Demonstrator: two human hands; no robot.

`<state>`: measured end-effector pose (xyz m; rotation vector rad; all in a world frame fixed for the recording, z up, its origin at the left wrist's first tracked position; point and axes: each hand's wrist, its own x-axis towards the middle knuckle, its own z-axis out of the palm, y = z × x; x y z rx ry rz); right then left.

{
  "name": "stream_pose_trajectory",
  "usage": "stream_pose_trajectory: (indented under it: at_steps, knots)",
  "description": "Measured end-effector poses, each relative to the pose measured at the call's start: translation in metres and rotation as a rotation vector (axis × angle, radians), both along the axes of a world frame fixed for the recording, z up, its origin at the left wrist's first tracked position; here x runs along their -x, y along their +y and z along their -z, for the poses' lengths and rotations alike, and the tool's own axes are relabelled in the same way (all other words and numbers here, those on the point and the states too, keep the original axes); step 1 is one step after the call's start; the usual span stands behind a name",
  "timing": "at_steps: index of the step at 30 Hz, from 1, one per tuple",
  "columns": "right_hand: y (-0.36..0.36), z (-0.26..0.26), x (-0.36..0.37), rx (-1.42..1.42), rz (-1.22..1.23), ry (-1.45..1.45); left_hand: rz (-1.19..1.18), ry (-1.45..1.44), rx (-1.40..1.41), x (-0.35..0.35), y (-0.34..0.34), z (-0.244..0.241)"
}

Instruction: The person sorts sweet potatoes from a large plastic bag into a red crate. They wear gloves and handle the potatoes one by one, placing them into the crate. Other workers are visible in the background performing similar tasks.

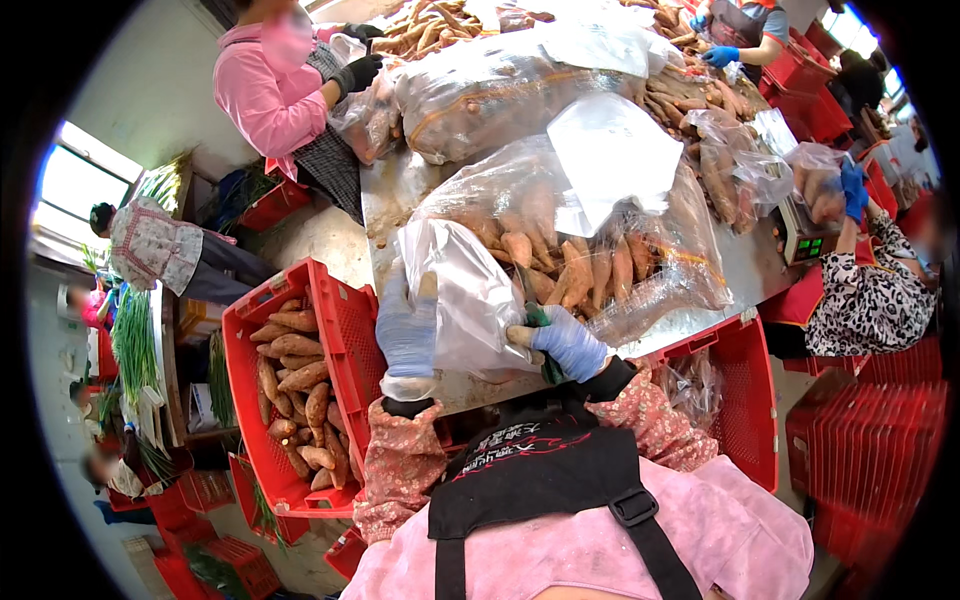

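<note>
A thin white plastic bag (pixel 469 300) is spread between my two hands above the near edge of the metal table (pixel 390 180). My left hand (pixel 409 322), in a blue glove with worn fingertips, holds the bag's left side. In a similar glove, my right hand (pixel 566 341) grips a green-handled knife (pixel 553 367), its blade partly hidden. The right thumb presses the bag's lower right edge. Just beyond lies a large clear plastic sack, open towards me, with sweet potatoes (pixel 574 274) inside. A stack of flat white bags (pixel 619 154) rests on that sack.
A red crate (pixel 349 337) of sweet potatoes stands at my left; another red crate (pixel 750 405) is at my right. Co-workers stand around the table, one at a weighing scale (pixel 806 236). Another large wrapped sack (pixel 510 97) lies farther back. Stacked red crates (pixel 870 442) rise at far right.
</note>
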<state>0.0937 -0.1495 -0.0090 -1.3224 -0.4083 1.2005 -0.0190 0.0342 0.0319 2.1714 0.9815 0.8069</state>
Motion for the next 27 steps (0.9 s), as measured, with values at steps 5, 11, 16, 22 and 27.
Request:
stream_pose_trajectory:
  at_steps: [5, 11, 16, 22, 27]
  knots:
    - [0.001, 0.002, 0.002, -0.121, 0.285, 0.213, -0.130, -0.278, -0.349, 0.019, -0.011, -0.017]
    - [0.011, -0.015, 0.029, -0.204, 0.171, 0.596, 0.503, 0.059, 0.089, 0.034, -0.059, 0.001]
    - [0.002, -0.010, 0.018, -0.192, 0.059, 0.457, 0.465, 0.063, 0.100, 0.048, -0.036, 0.010]
    - [-0.050, -0.002, -0.015, -0.543, 0.101, 0.686, -0.145, -0.171, 0.272, 0.138, 0.105, 0.033]
    - [-0.058, -0.039, -0.014, -0.078, 0.026, 0.068, -0.106, -0.023, -0.032, 0.126, 0.063, -0.002]
